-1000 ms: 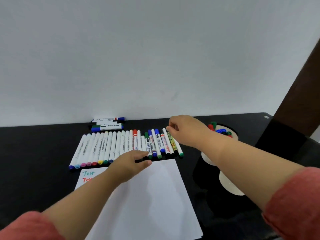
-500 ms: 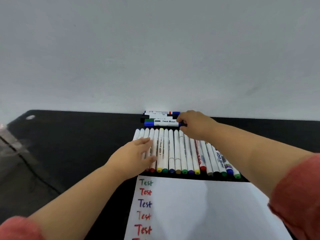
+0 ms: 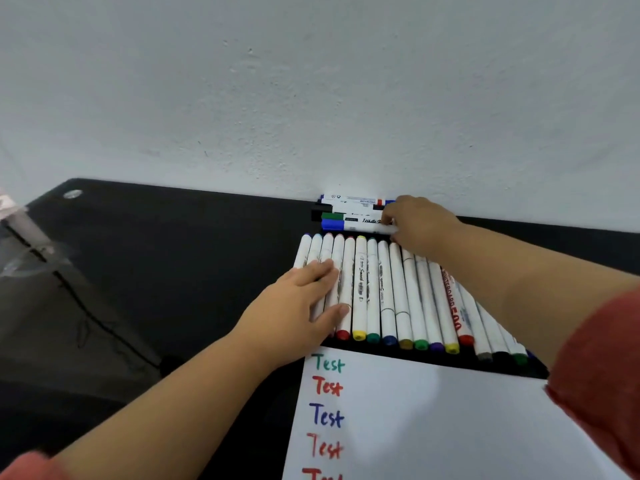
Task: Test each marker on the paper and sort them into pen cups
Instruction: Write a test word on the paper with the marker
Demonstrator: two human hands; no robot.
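Observation:
A row of several white markers (image 3: pixel 381 289) with coloured caps lies on the black table (image 3: pixel 173 244), just beyond a white paper (image 3: pixel 433 427) with "Test" written down its left edge in green, red and blue. My left hand (image 3: pixel 298 306) rests flat, fingers straight, on the leftmost markers of the row. My right hand (image 3: pixel 419 226) reaches to a small stack of whiteboard markers by the wall and pinches the right end of the blue-capped marker (image 3: pixel 349 225) at the front of the stack. No pen cup is in view.
Green-capped and black-capped markers (image 3: pixel 337 215) lie behind the blue-capped one, against the white wall. A cable (image 3: pixel 86 317) runs below the table's left edge, and a round hole (image 3: pixel 72 194) marks its far left corner.
The view swung left, so the pen cups left the frame. My right hand moved from the row's right end to the stack by the wall. My left hand slid to the row's left markers.

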